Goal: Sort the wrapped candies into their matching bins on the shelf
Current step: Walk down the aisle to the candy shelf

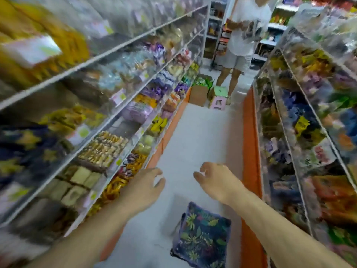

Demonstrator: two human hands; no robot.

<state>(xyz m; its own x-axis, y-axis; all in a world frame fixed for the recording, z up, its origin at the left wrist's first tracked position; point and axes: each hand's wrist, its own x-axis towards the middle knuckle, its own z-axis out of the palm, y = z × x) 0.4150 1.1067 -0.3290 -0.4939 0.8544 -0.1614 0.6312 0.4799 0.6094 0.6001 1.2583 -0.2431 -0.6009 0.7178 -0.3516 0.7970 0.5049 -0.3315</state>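
I stand in a narrow shop aisle between two shelf racks of clear bins filled with wrapped candies. My left hand [143,188] hangs over the white floor beside the left rack's low bins of orange-wrapped candies [117,187], fingers loosely curled and apart, holding nothing. My right hand [216,180] is level with it a little to the right, also empty with fingers spread. The left shelf [108,124] holds yellow, purple and gold candies. The right shelf [301,117] holds blue, yellow and orange ones. The picture is blurred by motion.
Below my hands is a dark blue leaf-patterned fabric [202,235]. Down the aisle stand a cardboard box [199,93] with green packs, a pink and green stool [219,97], and a person [241,35] in light clothes. Orange plinths edge the white floor [199,136].
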